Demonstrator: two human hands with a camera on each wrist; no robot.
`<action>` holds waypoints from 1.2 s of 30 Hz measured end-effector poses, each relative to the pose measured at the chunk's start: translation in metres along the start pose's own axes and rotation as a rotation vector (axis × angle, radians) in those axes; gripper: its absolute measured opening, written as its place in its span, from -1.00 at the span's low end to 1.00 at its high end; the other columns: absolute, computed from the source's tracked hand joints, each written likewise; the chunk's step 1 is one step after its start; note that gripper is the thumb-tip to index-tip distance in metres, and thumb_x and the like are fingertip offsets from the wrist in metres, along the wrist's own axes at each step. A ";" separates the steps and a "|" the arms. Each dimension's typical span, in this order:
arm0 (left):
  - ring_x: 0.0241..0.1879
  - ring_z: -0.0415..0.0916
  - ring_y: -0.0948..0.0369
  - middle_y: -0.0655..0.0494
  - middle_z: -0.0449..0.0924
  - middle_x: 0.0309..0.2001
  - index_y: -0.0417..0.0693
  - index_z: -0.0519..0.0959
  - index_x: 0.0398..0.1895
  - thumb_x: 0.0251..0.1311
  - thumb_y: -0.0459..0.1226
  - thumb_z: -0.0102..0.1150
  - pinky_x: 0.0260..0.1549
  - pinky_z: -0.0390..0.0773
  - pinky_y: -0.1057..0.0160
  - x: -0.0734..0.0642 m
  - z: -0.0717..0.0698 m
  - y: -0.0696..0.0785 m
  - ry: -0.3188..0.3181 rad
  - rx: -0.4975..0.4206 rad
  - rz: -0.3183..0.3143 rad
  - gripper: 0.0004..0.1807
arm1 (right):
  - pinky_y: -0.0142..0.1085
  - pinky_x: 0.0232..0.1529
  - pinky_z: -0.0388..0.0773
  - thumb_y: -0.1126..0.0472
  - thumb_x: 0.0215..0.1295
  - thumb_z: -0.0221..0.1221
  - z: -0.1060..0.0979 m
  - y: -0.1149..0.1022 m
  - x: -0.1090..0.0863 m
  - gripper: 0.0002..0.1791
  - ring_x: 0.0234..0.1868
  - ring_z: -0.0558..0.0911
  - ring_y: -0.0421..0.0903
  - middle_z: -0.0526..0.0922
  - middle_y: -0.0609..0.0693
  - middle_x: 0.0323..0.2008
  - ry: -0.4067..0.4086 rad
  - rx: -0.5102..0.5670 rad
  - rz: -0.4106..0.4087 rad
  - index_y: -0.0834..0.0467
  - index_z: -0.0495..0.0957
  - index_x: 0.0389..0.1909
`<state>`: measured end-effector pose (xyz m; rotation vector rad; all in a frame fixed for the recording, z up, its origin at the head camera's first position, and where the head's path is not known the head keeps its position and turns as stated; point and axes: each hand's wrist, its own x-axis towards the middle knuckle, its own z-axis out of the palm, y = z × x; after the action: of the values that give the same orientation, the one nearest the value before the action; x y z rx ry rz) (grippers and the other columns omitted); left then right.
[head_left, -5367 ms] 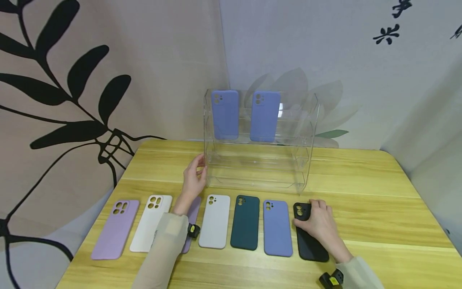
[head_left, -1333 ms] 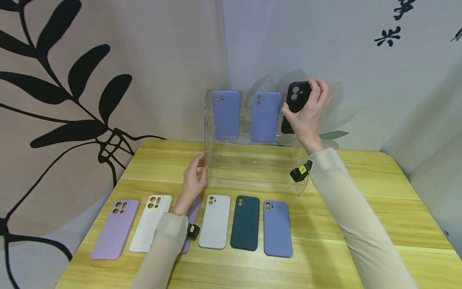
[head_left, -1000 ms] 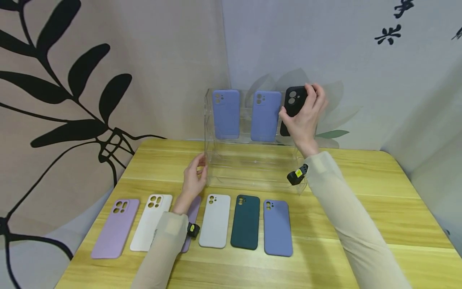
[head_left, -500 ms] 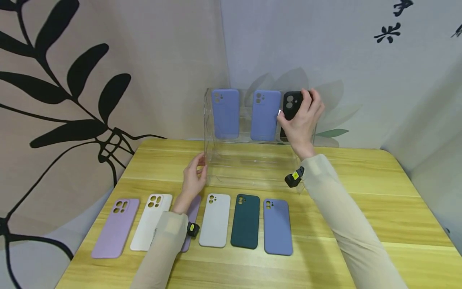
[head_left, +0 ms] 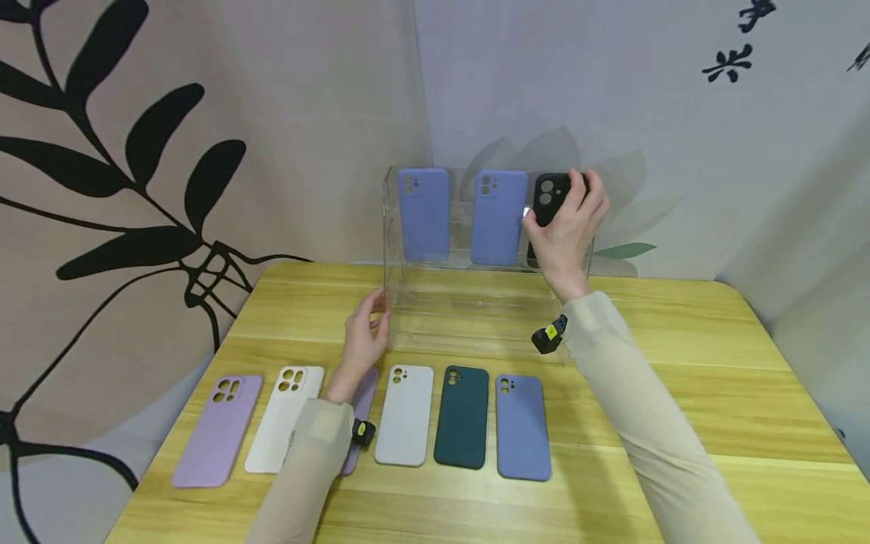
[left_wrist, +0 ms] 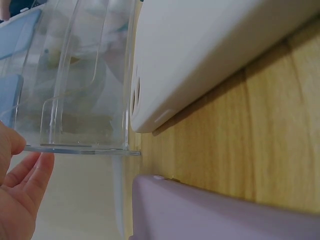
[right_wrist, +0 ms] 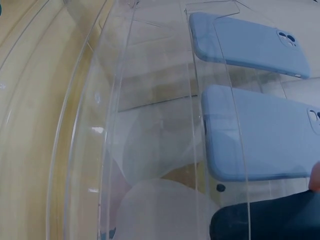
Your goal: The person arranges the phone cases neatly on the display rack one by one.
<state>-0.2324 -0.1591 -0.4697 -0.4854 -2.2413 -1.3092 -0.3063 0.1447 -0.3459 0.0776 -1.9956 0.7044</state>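
My right hand grips a black phone case by its sides at the right end of the top tier of a clear display stand. The case's lower end sits behind the tier's front lip; the hand covers most of its right side. To its left, two periwinkle-blue phone cases, one on the far left and one in the middle, lean upright on that tier. My left hand pinches the stand's left side panel, its thumb and fingers on opposite faces in the left wrist view.
Along the table in front lies a row of phone cases: lilac, white, purple partly under my left forearm, another white, dark green and blue. A wall stands close behind the stand.
The black phone case went from the table's row up to the stand's top tier in my right hand, then lowered behind the lip. My left hand stayed on the side panel.
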 end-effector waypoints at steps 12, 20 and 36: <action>-0.16 0.54 -0.13 -0.32 0.52 -0.13 -0.45 0.35 0.13 0.14 -0.61 0.03 -0.31 0.69 0.12 -0.001 0.000 -0.001 -0.006 0.006 -0.004 -0.57 | -0.10 0.36 0.09 0.18 0.16 0.21 -0.009 -0.001 -0.004 -0.27 0.32 0.04 0.12 0.05 0.25 0.32 -0.075 0.050 0.018 0.28 0.15 0.32; -0.15 0.54 -0.12 -0.31 0.52 -0.12 -0.43 0.35 0.14 0.14 -0.61 0.03 -0.30 0.69 0.13 -0.001 0.001 -0.003 -0.010 0.014 -0.011 -0.56 | -0.18 0.39 0.08 0.31 0.19 0.17 -0.022 0.005 -0.002 -0.34 0.37 0.02 0.05 0.03 0.28 0.32 -0.099 0.171 -0.035 0.35 0.16 0.29; -0.15 0.54 -0.13 -0.31 0.51 -0.12 -0.43 0.34 0.14 0.14 -0.61 0.03 -0.29 0.68 0.12 -0.001 0.000 -0.002 -0.014 0.004 -0.009 -0.56 | -0.08 0.33 0.15 0.38 0.12 0.19 -0.046 0.012 -0.010 -0.38 0.29 0.11 0.16 0.13 0.34 0.22 -0.130 0.211 -0.061 0.41 0.20 0.21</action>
<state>-0.2329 -0.1598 -0.4714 -0.4853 -2.2595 -1.3095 -0.2692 0.1758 -0.3431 0.3156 -2.0261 0.8881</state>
